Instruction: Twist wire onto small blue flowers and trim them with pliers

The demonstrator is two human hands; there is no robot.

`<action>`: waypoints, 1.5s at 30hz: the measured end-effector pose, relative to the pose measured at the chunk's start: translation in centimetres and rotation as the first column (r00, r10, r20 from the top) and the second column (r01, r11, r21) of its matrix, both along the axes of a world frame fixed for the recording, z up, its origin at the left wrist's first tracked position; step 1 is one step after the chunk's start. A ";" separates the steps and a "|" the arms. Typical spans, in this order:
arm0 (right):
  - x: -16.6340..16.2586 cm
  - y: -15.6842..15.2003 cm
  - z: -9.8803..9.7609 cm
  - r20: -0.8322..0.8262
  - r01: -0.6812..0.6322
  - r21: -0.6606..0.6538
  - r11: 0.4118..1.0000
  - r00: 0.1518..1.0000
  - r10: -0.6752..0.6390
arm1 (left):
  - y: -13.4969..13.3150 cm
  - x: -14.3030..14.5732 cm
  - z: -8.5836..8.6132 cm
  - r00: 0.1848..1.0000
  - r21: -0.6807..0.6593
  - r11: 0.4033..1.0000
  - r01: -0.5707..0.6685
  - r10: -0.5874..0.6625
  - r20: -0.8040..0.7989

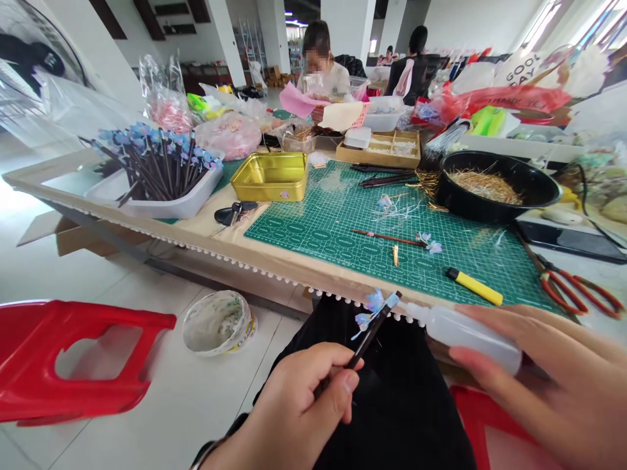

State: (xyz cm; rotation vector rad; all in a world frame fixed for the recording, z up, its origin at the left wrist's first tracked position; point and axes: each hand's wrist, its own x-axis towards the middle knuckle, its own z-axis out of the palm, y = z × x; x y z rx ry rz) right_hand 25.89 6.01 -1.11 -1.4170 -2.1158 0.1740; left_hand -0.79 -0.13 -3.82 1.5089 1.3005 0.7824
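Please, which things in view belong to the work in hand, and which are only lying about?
Work in hand:
dark flower stick
translucent bottle
probably the similar sticks in the white tray

Seemingly just lying about:
phone
keys
red stool at left
bucket

The blurred right hand (568, 382), cut off at the right edge, covers part of the translucent white plastic squeeze bottle (453, 329). The left hand (308, 391) hides the near end of the slim black stick (371, 334); whether the bottle's tip touches it is hard to judge. The left edge crops the red plastic stool (29, 356). Far off, the light-brown wooden compartment tray's (377, 160) contents are too small to identify.
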 end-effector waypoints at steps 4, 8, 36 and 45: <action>1.9 3.4 -0.3 -0.507 -0.058 -0.475 0.878 0.834 -0.219 | 0.3 -0.7 -1.2 0.956 0.249 0.967 -0.053 0.122 -0.267; 5.3 7.2 -0.6 -0.779 -0.211 -0.493 0.844 0.539 -0.321 | 1.2 -2.0 -2.8 0.897 0.459 0.889 -0.008 0.209 -0.389; 4.9 15.6 0.7 0.382 0.347 0.013 0.938 0.865 -0.325 | 3.8 -2.9 1.3 0.731 0.725 0.655 0.215 0.385 -0.564; -4.3 3.3 1.6 0.184 -0.632 -0.045 0.774 0.756 0.628 | 4.2 -1.8 1.0 0.762 0.560 0.781 0.277 0.176 -0.623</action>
